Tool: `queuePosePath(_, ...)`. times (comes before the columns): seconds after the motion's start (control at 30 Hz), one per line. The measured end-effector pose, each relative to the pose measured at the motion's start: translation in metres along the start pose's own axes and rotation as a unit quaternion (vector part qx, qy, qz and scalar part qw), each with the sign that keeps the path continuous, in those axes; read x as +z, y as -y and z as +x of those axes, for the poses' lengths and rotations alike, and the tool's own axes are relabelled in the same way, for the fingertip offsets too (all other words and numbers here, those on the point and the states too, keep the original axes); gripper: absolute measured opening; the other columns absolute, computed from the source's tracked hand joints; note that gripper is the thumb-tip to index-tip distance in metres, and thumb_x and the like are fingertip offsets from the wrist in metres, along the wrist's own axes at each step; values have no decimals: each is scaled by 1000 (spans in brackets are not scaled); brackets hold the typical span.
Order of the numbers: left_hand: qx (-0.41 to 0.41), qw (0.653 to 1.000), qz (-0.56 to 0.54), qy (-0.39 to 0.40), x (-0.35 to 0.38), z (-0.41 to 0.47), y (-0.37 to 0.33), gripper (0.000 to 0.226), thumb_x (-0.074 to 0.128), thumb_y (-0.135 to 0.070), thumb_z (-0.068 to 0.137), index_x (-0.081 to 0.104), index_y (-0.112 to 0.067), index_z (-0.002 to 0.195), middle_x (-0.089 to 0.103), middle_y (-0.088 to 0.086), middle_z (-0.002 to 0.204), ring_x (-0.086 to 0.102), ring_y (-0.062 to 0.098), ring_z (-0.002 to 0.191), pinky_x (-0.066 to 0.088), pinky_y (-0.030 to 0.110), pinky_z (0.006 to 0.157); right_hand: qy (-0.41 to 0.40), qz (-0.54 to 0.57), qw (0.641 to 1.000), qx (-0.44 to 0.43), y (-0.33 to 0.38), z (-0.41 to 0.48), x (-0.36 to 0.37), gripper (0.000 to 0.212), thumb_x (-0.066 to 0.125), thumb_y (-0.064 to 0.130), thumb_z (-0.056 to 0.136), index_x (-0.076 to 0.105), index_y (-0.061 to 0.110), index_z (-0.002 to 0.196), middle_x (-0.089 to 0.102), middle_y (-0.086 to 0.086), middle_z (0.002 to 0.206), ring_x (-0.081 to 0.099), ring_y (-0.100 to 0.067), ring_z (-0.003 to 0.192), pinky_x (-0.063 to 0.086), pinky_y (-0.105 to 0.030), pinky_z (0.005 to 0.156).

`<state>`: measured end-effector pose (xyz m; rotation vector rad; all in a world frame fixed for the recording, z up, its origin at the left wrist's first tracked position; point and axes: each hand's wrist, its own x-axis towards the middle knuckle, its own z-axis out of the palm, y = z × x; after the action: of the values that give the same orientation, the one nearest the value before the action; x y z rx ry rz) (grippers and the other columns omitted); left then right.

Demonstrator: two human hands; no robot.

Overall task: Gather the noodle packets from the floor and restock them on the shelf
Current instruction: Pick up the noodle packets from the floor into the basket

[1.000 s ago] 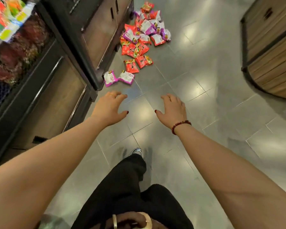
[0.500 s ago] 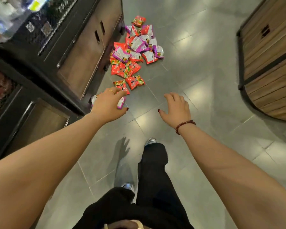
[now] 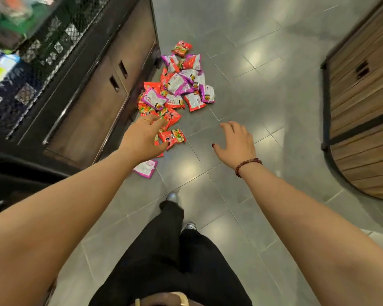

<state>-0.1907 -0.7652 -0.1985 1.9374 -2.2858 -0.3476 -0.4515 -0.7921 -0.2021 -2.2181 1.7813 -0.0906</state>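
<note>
A heap of red and purple-white noodle packets (image 3: 181, 85) lies on the grey tile floor beside the dark shelf unit (image 3: 93, 102). One red packet (image 3: 172, 138) and a purple-white packet (image 3: 146, 168) lie apart at the near end. My left hand (image 3: 143, 138) hangs over the near packets with fingers relaxed and spread, holding nothing. My right hand (image 3: 236, 143), with a bead bracelet on the wrist, reaches out over bare floor to the right of the heap, fingers loose and empty. The upper shelf (image 3: 20, 51) behind black mesh is blurred.
A wooden slatted stand with black bands (image 3: 363, 107) fills the right side. My legs in black trousers (image 3: 170, 250) and a shoe (image 3: 172, 197) are below. The grey tile floor (image 3: 263, 62) stretches between the shelf unit and the stand.
I have stepped closer to the heap. Both hands have moved forward; my left hand now covers the near red packets, which lay well ahead of it a second ago.
</note>
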Motion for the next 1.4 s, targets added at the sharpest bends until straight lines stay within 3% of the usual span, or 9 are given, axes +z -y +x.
queuePosePath(0.7,18,999,-25,33,-2,327,52,62,66,-38,80,51,-15,135,51,14,134,48,32,123,48,43,90,15,9,1000,-3,-64,320,-47,61,63,35,87,41,15,140,41,-10,143,39,-30,128,34,-40,104)
queuePosePath(1.03,-75,996,-55,12,17,445,31,62,66,-37,78,53,-11,133,53,15,132,50,33,119,49,45,92,57,-14,996,-64,-135,468,-72,52,62,32,86,46,13,132,45,-10,135,41,-30,124,34,-37,99)
queuePosePath(1.2,-127,988,-82,11,21,478,29,65,51,-48,76,56,-11,130,57,16,126,53,36,114,49,48,88,86,-24,990,-108,-143,524,-74,55,62,36,87,44,15,135,45,-10,135,41,-30,123,34,-39,99)
queuePosePath(1.4,-191,978,-82,20,13,513,65,62,69,-37,79,53,-15,134,52,13,133,48,32,120,48,43,91,114,-31,981,-153,-120,590,-64,60,62,35,87,42,16,139,44,-9,139,41,-28,125,35,-39,102)
